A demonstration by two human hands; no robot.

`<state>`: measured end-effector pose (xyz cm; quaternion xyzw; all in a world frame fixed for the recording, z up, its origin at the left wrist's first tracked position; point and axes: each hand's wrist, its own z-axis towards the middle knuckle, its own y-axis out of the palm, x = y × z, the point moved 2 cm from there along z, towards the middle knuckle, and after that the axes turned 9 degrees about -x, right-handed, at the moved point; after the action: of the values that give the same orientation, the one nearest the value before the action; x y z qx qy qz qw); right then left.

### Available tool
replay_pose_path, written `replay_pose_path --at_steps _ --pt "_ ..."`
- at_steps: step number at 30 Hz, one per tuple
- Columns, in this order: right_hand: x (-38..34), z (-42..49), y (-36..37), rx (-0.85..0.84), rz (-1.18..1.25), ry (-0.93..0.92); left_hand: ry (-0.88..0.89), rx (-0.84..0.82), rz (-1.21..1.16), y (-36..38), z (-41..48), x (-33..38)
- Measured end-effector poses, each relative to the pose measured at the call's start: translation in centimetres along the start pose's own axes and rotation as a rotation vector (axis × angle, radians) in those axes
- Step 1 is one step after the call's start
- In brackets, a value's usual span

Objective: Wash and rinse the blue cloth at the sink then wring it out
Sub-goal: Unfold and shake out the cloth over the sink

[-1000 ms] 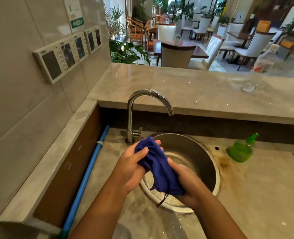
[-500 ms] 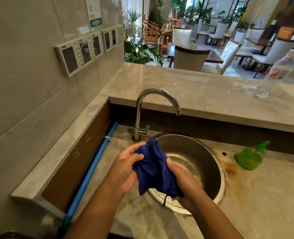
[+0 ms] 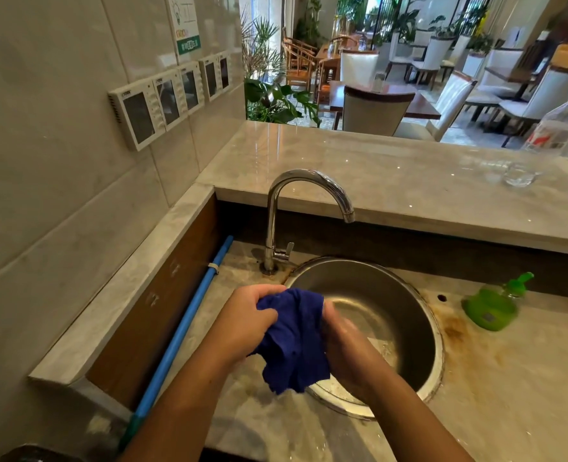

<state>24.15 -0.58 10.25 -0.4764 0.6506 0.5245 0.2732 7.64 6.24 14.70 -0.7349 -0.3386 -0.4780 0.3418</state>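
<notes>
**Two hands bunch the blue cloth at the sink's near-left rim**

Both hands are closed on the blue cloth (image 3: 292, 338), which is held in the air between them over the near-left edge of the round steel sink (image 3: 419, 295). The left hand (image 3: 246, 323) has its fingers curled over the upper left of the cloth; the right hand (image 3: 345, 341) presses in from the other side, its fingers largely behind the fabric. A loose tail of cloth hangs below both hands, partly over the wet tabletop (image 3: 509, 378) rather than over the basin.

No water can be seen leaving the faucet (image 3: 304, 185), whose spout ends beyond the hands and to their right. Judging by the two-handed bunching, the step in hand is scrubbing the cloth against itself or starting to wring it; I cannot tell which. If rinsing is left, the next move calls for carrying the cloth forward and right under the spout and freeing one hand for the lever at the faucet's base. If wringing, the hands should shift right so the drips fall into the basin.

The right hand is blurred, so its grip is hard to read. Whether the cloth is soapy cannot be made out. A green soap bottle (image 3: 492, 306) sits well to the right of the hands.
</notes>
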Motion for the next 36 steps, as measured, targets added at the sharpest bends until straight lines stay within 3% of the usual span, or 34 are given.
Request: replay_pose_path --at_steps 6,9,15,22,26,29,36 --pt "-1.8 0.4 0.0 0.024 -0.173 -0.125 0.018 -0.191 0.055 -2.4 -0.8 1.1" --pt "-2.5 0.1 -0.7 0.062 -0.201 -0.161 -0.001 -0.253 -0.08 -4.2 -1.2 0.7" --pt "-2.8 0.2 0.2 0.035 -0.221 -0.18 0.06 0.09 -0.099 -4.0 -0.1 -0.7" --pt "-3.1 0.3 0.4 0.0 -0.261 -0.18 0.083 0.238 -0.159 -1.6 0.1 -1.5" --pt "-3.6 0.2 1.0 0.026 -0.379 -0.227 0.124 0.063 -0.373 0.2 -0.3 -2.4" --pt "-3.9 -0.1 1.5 0.036 -0.435 -0.249 0.173 -0.048 -0.23 1.1 -0.3 -2.9" --pt "-4.4 -0.9 0.7 -0.016 -0.391 -0.18 0.256 -0.098 -0.123 -2.4 -0.8 -2.3"
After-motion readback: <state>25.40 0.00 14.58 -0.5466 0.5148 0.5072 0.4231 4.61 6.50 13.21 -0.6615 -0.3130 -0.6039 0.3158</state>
